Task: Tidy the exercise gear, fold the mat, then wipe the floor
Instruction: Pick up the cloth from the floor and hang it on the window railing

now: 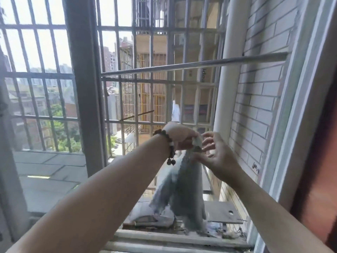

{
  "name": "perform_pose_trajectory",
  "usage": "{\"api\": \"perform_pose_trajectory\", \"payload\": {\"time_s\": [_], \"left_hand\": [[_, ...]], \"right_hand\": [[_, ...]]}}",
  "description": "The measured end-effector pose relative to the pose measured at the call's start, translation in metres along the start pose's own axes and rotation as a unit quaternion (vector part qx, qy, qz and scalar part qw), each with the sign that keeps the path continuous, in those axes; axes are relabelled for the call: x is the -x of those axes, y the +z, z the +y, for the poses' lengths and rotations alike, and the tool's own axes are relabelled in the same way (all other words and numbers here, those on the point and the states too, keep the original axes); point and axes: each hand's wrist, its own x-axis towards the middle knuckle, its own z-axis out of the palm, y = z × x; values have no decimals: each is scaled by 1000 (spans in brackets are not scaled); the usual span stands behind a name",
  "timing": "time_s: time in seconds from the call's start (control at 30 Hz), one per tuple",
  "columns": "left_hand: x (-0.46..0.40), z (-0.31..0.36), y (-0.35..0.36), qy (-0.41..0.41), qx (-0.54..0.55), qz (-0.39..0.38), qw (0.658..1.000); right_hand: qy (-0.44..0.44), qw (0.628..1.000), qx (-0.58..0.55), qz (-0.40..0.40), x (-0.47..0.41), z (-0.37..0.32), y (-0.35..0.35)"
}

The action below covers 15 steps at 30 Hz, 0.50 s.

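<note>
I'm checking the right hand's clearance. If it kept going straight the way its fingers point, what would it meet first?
The right hand, open with fingers pointing up-left, would first meet the top of the grey cloth pinched in the left hand, then that hand itself. Depth is hard to judge, but they look nearly touching.

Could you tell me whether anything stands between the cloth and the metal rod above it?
Nothing visible does. The left hand pinches the cloth by its top edge, and the right hand is open beside it. The rod runs across above them, in front of the window bars, with only open air between.
</note>
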Motion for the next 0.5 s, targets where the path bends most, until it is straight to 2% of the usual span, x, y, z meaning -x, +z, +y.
{"api": "perform_pose_trajectory", "payload": {"time_s": [0.07,0.13,0.23,0.37,0.5], "left_hand": [[1,6,-2,-10,23,-14,1000],[5,14,-9,-8,24,-23,999],[1,16,-31,34,-82,19,996],[0,-2,-52,137,-96,31,985],[8,-23,-44,180,-121,-30,976]], "right_hand": [[-25,999,33,15,-4,-4,14],[-64,993,39,89,-12,-6,21],[-75,988,25,130,-30,-13,17],[-38,993,5,113,-60,-26,5],[-16,999,1,35,-77,-44,-7]]}}
